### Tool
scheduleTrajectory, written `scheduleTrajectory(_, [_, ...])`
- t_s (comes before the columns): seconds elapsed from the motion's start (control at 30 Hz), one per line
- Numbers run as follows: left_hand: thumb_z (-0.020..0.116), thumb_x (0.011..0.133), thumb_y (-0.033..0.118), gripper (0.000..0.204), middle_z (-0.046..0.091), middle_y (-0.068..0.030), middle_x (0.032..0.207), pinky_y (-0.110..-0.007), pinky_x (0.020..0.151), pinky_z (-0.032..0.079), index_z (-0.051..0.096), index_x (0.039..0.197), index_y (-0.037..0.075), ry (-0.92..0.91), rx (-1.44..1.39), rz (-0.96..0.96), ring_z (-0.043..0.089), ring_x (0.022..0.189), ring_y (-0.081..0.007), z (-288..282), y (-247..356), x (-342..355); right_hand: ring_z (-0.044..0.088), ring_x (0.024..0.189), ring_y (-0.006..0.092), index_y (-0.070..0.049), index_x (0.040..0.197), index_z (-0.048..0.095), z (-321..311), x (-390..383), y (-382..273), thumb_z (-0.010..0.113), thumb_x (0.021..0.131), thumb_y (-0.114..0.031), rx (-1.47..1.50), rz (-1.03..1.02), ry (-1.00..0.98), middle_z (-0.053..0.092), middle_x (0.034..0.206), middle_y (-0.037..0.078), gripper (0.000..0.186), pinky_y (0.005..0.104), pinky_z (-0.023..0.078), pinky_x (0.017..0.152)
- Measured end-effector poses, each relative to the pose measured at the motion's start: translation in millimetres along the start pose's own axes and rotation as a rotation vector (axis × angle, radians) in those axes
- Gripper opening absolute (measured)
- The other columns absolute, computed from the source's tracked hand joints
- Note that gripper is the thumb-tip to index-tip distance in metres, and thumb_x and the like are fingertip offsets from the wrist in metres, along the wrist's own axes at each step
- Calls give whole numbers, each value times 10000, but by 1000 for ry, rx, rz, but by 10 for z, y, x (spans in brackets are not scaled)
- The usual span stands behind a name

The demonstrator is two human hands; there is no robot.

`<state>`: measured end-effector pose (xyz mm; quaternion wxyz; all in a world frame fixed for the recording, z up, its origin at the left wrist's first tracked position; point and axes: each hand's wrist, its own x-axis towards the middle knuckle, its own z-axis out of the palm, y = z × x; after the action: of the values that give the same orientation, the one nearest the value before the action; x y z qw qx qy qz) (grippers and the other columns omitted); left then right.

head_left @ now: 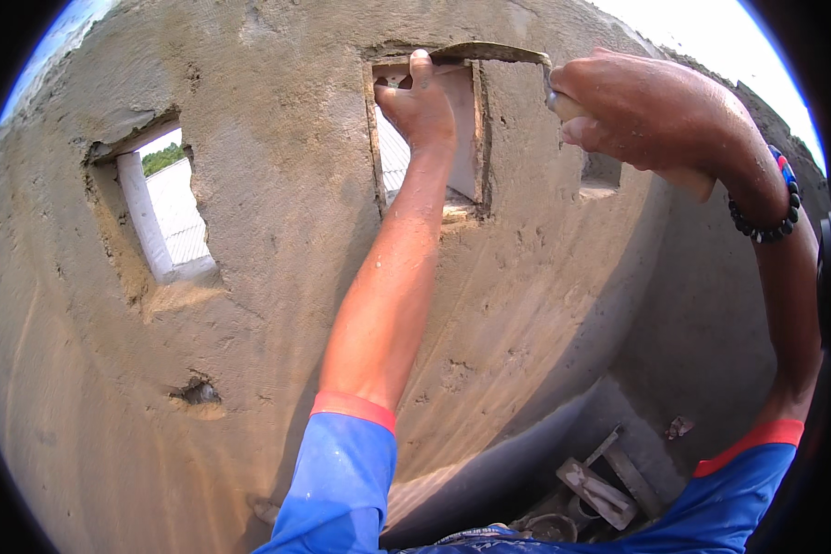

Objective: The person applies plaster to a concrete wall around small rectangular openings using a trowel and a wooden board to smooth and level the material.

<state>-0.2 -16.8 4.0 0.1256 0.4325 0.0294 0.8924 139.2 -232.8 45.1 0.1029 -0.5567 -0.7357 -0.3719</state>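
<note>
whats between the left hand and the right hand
In the head view, the trowel's dark blade lies between the left hand and the right hand.

Trowel (491, 51) at top of framed opening (479, 138), second opening (144, 217) to left

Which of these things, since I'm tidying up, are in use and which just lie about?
In use, it seems:
trowel, in the right hand
middle opening's wooden frame, at the left hand
wall

Seemingly just lying about:
pale board
crumpled scrap
round container, partly hidden
</note>
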Motion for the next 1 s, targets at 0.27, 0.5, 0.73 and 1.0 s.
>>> scheduleTrajectory(0.27, [654, 890, 244, 539, 468, -104, 1161, -370, 985, 363, 363, 1272, 0, -9, 57, 56, 473, 1083, -216, -5, -165, 49, 591, 1023, 316, -25, 1231, 564, -116, -393, 85, 659, 849, -254, 73, 138, -4, 603, 1032, 183, 455, 403, 481, 889])
scheduleTrajectory(0.5, [612, 930, 319, 575, 438, -164, 1243, -381, 1027, 339, 350, 1300, -36, -89, 35, 20, 439, 1155, -254, -84, -172, 44, 479, 538, 125, -13, 885, 539, 808, -337, 738, 535, 932, -315, 659, -37, 253, 470, 712, 53, 306, 303, 455, 519])
scheduleTrajectory(0.73, [633, 924, 405, 565, 489, -85, 1219, -334, 957, 417, 400, 1254, 10, -3, 2, -101, 501, 1074, -170, 9, 15, 59, 409, 562, 178, -10, 747, 482, 1127, 307, 912, 418, 1019, -446, 745, -20, 351, 358, 585, 38, 518, 391, 395, 583])
scheduleTrajectory(1.0, [580, 948, 433, 533, 534, -152, 1085, -373, 956, 424, 475, 1143, -52, 0, 104, -81, 543, 1019, -233, 4, -10, 61, 478, 574, 232, 17, 802, 559, 1342, 942, 979, 370, 1030, -466, 256, -221, 623, 440, 613, 97, 566, 425, 451, 628])
